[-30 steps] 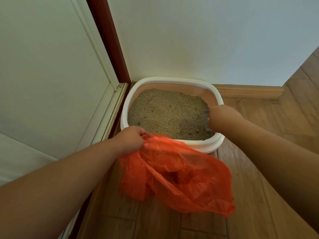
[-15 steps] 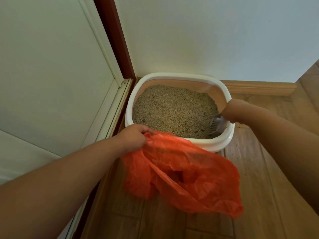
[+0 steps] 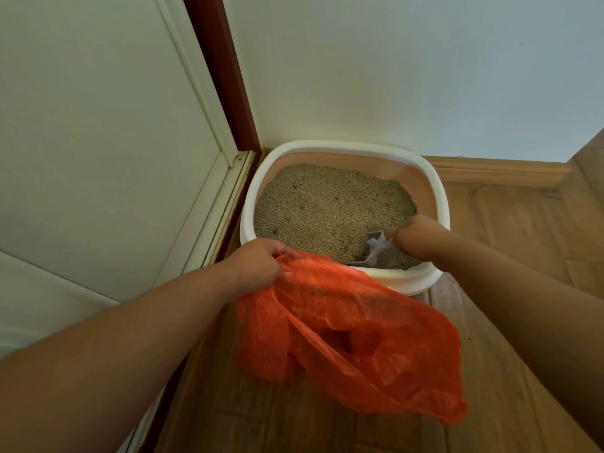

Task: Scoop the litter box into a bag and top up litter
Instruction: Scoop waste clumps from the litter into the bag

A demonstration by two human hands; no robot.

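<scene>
Left hand (image 3: 258,263) grips the crumpled orange plastic bag (image 3: 349,338) by its rim. Right hand (image 3: 420,237) clenches the grey plastic scoop (image 3: 376,248), which is dug into the litter of the white oval litter box (image 3: 434,188).

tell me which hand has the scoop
The right hand, its grip on the grey scoop down in the litter box. The left hand holds the orange bag instead.
</scene>
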